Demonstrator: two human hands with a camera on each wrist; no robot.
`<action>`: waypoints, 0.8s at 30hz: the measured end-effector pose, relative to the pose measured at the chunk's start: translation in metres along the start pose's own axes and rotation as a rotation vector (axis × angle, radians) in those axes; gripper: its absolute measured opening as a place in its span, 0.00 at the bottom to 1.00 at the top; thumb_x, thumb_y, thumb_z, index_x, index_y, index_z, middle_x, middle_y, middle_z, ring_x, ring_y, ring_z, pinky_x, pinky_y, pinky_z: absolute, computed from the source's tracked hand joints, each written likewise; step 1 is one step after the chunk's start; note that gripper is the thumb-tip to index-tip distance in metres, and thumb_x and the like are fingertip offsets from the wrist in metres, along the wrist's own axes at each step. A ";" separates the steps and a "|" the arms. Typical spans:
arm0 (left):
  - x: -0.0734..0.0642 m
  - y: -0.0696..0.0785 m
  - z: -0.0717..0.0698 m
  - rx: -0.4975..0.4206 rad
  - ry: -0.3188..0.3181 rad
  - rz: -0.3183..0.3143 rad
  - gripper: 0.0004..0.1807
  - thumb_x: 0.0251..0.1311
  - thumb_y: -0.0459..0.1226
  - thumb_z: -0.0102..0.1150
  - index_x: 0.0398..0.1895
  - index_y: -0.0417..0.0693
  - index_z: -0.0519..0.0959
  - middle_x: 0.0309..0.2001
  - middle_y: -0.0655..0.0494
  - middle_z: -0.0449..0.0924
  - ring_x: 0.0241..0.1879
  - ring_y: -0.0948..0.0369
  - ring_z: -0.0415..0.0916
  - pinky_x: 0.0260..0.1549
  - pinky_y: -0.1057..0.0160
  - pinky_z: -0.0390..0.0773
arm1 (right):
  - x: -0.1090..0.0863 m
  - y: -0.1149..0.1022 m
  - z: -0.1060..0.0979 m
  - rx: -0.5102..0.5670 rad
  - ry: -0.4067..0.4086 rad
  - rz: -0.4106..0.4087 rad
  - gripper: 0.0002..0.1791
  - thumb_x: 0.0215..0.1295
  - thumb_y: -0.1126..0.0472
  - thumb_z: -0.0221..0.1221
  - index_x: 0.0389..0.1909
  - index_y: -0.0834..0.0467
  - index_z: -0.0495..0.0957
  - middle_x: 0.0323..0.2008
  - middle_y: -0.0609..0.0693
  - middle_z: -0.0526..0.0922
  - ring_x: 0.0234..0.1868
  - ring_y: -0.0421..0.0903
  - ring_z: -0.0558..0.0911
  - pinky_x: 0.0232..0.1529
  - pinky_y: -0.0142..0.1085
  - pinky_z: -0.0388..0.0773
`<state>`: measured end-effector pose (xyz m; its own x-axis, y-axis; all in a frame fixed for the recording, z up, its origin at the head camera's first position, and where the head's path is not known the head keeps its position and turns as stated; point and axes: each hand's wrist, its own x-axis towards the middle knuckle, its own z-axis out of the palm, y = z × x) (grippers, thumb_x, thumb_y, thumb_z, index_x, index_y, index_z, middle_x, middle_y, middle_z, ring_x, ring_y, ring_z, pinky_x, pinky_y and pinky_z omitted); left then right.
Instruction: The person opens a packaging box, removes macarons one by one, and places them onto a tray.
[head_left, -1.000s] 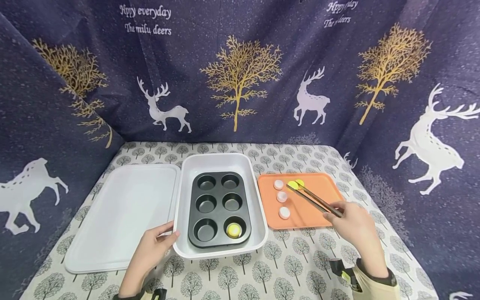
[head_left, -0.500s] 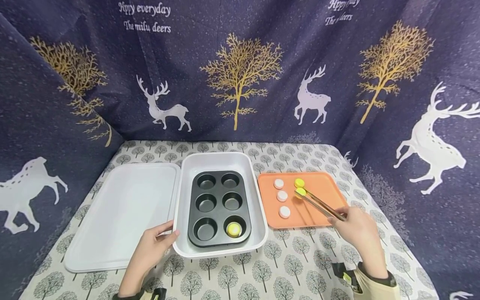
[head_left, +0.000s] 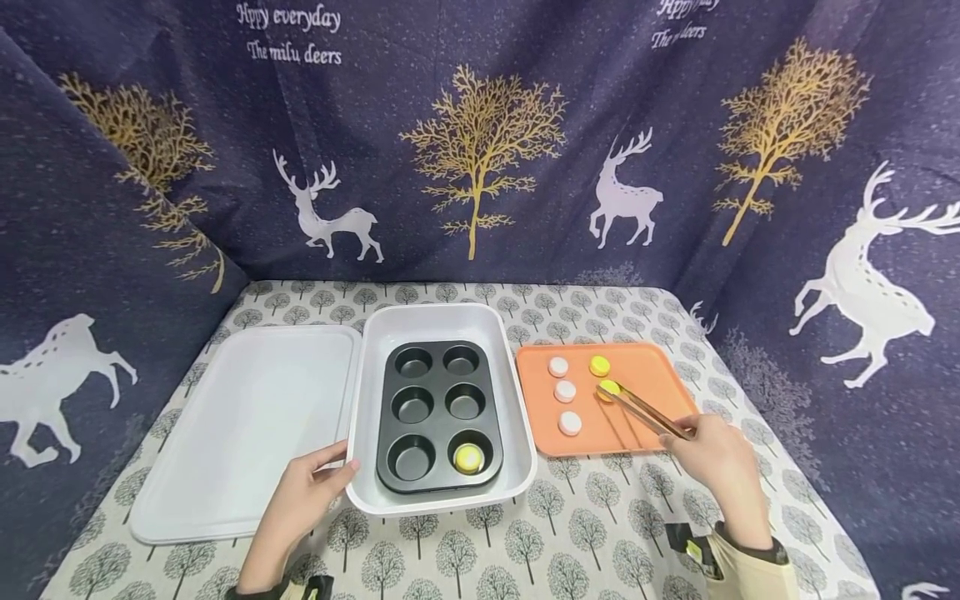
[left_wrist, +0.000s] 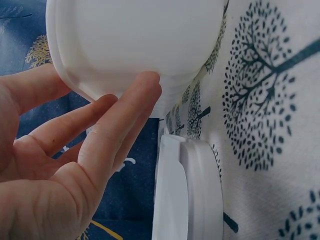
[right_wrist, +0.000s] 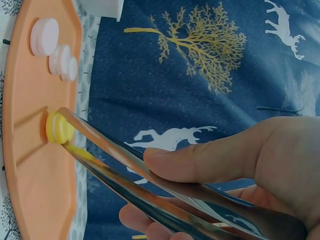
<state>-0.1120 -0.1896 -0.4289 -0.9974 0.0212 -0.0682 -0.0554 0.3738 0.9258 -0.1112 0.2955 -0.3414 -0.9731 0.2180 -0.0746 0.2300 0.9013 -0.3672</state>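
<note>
My right hand (head_left: 716, 458) grips metal tongs (right_wrist: 117, 155), thumb on one arm and fingers on the other. Their tips pinch a yellow macaron (right_wrist: 57, 127) close over the orange tray (head_left: 637, 367). Another yellow macaron (head_left: 599, 366) lies behind it, and three pale pink macarons (head_left: 565, 391) form a row on the tray's left. My left hand (head_left: 307, 492) holds the near left rim of a white bin (head_left: 517, 467), with the thumb over the rim and fingertips against the outer wall (left_wrist: 125, 40). Inside stands a black muffin tin (head_left: 438, 417); its near right cup contains a yellow macaron (head_left: 468, 459).
Left of the bin, a large white lid (head_left: 255, 417) lies flat, its edge close beside my left hand. The orange tray sits right beside the bin. A tree-patterned cloth (head_left: 570, 533) covers the table, and a dark blue deer-print curtain (head_left: 405, 125) hangs behind it.
The tongs have drawn a yellow macaron away from the other yellow one, toward the near right. Their tips now pinch it. The left hand and the bin have stayed put.
</note>
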 end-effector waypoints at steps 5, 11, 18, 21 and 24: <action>0.000 0.001 0.000 0.012 -0.004 -0.010 0.26 0.65 0.34 0.60 0.64 0.29 0.69 0.60 0.28 0.72 0.48 0.44 0.83 0.42 0.59 0.87 | 0.002 0.000 0.001 -0.005 -0.006 0.006 0.22 0.61 0.53 0.61 0.49 0.66 0.81 0.29 0.53 0.83 0.26 0.49 0.76 0.21 0.36 0.67; 0.001 0.000 -0.001 0.013 -0.007 -0.009 0.27 0.65 0.34 0.59 0.64 0.29 0.69 0.60 0.28 0.72 0.50 0.43 0.82 0.43 0.59 0.87 | 0.002 -0.001 0.000 0.019 -0.023 0.008 0.24 0.62 0.52 0.61 0.51 0.68 0.79 0.29 0.53 0.83 0.27 0.48 0.75 0.21 0.36 0.67; 0.001 0.000 -0.001 0.028 -0.008 -0.011 0.27 0.65 0.35 0.60 0.64 0.29 0.69 0.60 0.28 0.72 0.51 0.41 0.81 0.44 0.57 0.87 | -0.001 0.000 -0.004 0.006 -0.028 0.014 0.27 0.64 0.51 0.59 0.55 0.69 0.76 0.33 0.58 0.83 0.30 0.50 0.78 0.23 0.38 0.70; 0.001 -0.001 -0.001 0.025 -0.009 -0.010 0.27 0.65 0.34 0.59 0.64 0.29 0.69 0.60 0.28 0.72 0.51 0.42 0.81 0.44 0.57 0.87 | -0.003 -0.001 -0.007 -0.002 -0.014 0.003 0.28 0.65 0.50 0.59 0.56 0.69 0.75 0.36 0.62 0.84 0.33 0.53 0.80 0.26 0.41 0.74; 0.002 -0.001 -0.001 0.019 -0.012 -0.012 0.27 0.65 0.34 0.59 0.64 0.29 0.69 0.60 0.28 0.72 0.51 0.42 0.81 0.43 0.59 0.87 | -0.007 -0.004 -0.010 0.000 0.007 -0.017 0.29 0.65 0.48 0.59 0.57 0.68 0.74 0.36 0.61 0.84 0.32 0.52 0.80 0.25 0.40 0.73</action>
<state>-0.1136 -0.1908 -0.4292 -0.9961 0.0273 -0.0834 -0.0661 0.3916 0.9177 -0.1048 0.2942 -0.3303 -0.9766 0.2058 -0.0618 0.2139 0.9047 -0.3686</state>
